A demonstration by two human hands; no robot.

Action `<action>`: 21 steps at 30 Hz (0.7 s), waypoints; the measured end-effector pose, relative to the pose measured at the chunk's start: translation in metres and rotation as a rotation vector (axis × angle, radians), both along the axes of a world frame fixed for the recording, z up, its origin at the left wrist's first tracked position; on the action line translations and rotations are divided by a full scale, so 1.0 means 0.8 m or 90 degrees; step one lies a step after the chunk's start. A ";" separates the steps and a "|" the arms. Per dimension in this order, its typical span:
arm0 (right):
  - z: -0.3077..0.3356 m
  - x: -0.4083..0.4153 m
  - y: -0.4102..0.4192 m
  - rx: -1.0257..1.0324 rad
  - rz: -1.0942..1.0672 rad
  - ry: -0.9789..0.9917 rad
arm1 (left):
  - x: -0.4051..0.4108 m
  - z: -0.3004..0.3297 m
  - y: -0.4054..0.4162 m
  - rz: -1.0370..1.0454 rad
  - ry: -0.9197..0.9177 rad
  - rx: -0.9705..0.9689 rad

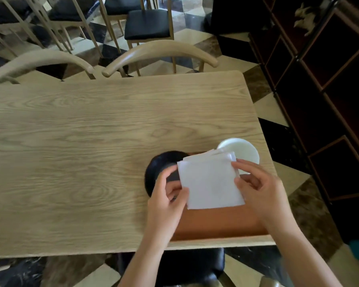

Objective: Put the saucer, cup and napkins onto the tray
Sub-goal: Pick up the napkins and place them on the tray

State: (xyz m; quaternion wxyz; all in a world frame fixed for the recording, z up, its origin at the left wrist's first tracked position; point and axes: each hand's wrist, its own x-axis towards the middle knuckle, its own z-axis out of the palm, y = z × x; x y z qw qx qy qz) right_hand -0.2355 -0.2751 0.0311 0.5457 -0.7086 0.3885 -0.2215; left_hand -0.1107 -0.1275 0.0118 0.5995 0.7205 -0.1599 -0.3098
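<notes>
A stack of white napkins [209,181] is held above the brown tray [220,222] by both hands. My left hand [166,206] pinches its left edge and my right hand [259,187] grips its right edge. A black saucer [160,164] lies at the tray's left end, partly hidden by the napkins and my left hand. Behind the napkins, at the tray's far right, sits a white cup [245,150], only its rim and inside visible. Whether the saucer and cup rest on the tray or on the table is hidden.
The light wooden table [81,146] stretches left and back. Two wooden chair backs [160,50] stand against its far edge. A dark shelving unit [330,90] lines the right side. A black-seated chair [195,266] is below the near edge.
</notes>
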 end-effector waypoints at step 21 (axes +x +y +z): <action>-0.112 -0.105 -0.004 -0.244 0.147 0.292 | -0.108 -0.089 -0.019 -0.210 -0.337 0.223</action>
